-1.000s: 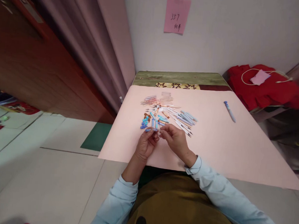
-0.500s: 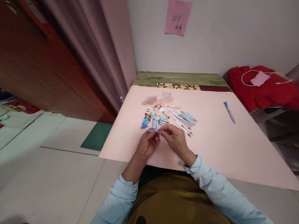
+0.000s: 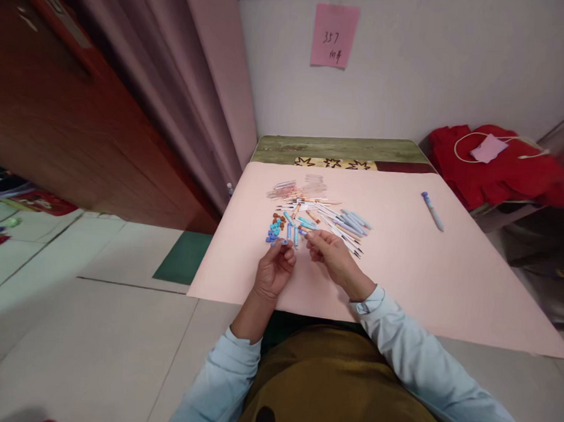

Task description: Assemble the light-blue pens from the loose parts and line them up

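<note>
My left hand [image 3: 275,270] pinches a short blue pen barrel [image 3: 283,242] between thumb and fingertips, near the front of the parts. My right hand [image 3: 334,258] is a little to the right, apart from it, with thumb and index finger closed; anything between them is too small to make out. Just beyond the hands lie blue and brown pen barrels [image 3: 289,231]. Small blue and brown caps [image 3: 276,226] are heaped to their left. White ink refills [image 3: 329,213] spread behind my right hand, next to pale blue barrels [image 3: 357,220].
Clear and pinkish plastic parts [image 3: 285,189] lie at the back of the pile. A whole blue pen [image 3: 433,211] is alone on the right of the pink sheet [image 3: 402,267]. Red cloth [image 3: 505,178] with a white cord sits beyond the table's right edge.
The hands were together at the blue barrel and are now apart. My right hand has shifted slightly right; my left hand still has the barrel, a little further left.
</note>
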Demonstrator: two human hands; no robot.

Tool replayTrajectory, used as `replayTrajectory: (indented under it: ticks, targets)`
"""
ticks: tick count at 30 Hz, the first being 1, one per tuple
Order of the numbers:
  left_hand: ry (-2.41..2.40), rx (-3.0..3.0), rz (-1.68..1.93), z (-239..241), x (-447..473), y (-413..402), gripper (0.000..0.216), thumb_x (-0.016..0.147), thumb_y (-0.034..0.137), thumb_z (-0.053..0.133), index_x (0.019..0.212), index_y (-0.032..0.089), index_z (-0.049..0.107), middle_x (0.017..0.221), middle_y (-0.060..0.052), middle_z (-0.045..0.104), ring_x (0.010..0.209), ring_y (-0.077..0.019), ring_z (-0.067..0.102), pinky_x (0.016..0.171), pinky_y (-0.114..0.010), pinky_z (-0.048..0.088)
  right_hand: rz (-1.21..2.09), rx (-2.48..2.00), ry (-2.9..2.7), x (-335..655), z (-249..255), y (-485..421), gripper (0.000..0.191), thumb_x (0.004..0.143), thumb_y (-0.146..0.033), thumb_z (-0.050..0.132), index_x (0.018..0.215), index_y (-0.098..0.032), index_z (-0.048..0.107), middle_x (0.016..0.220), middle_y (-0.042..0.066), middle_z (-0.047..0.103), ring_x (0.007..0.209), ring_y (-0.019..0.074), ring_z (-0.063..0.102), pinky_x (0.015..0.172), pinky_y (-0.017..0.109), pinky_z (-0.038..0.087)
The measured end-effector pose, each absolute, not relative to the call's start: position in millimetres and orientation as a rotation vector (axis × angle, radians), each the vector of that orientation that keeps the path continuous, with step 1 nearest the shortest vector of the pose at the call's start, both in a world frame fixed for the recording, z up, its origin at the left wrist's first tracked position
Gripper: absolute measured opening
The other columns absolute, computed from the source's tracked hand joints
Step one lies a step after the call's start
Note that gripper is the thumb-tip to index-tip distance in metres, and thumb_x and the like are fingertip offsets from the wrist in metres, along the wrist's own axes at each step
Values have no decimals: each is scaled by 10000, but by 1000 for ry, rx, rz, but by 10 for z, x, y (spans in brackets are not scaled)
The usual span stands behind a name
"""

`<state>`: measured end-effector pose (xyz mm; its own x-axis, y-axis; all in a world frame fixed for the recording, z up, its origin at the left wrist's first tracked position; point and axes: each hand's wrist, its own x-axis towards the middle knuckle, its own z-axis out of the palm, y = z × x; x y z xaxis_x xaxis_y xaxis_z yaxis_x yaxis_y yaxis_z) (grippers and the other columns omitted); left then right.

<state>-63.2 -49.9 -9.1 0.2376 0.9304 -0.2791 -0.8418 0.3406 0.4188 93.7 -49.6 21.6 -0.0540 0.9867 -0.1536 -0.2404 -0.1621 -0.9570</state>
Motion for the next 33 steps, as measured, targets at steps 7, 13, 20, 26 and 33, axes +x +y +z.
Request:
replayTrajectory:
  ticks: [7,13,20,26,33]
  targets:
    - [452,70,1299,-62,-669,-459,109,894,103,550,875,93,656,863,-73,676,580,-30,484,523,-127,430,692,-1512,-1645,1040,40,-418,69,803,-248,652,793,-213,711,750,2,681,657,141,576,647,261,411]
    - [459,113,1312,-80,-659,-463,84,857,77,577,847,112,653,860,-65,667,588,-38,481,529,-143,432,527,-1831,-1938,808,40,-401,123,856,-320,649,907,-221,701,963,42,695,822,170,627,681,261,395]
    - [518,156,1297,-100,-654,-465,65,826,89,620,858,124,665,855,-65,671,585,-49,478,531,-163,425,479,-1951,-2031,745,50,-353,166,913,-310,549,908,-208,680,1010,63,696,874,186,643,671,266,381]
    - [540,183,1295,-113,-649,-474,64,807,92,648,860,124,665,853,-67,693,575,-51,486,536,-164,448,426,-1948,-2066,888,13,-402,152,859,-241,546,894,-178,681,981,100,704,823,203,645,669,278,397]
    - [639,275,1254,-111,-595,-452,65,795,111,685,857,124,670,878,-86,712,583,-62,538,531,-166,479,1021,-1432,-1335,1314,25,-479,181,794,-351,663,717,-189,642,560,-23,572,517,117,492,517,236,357]
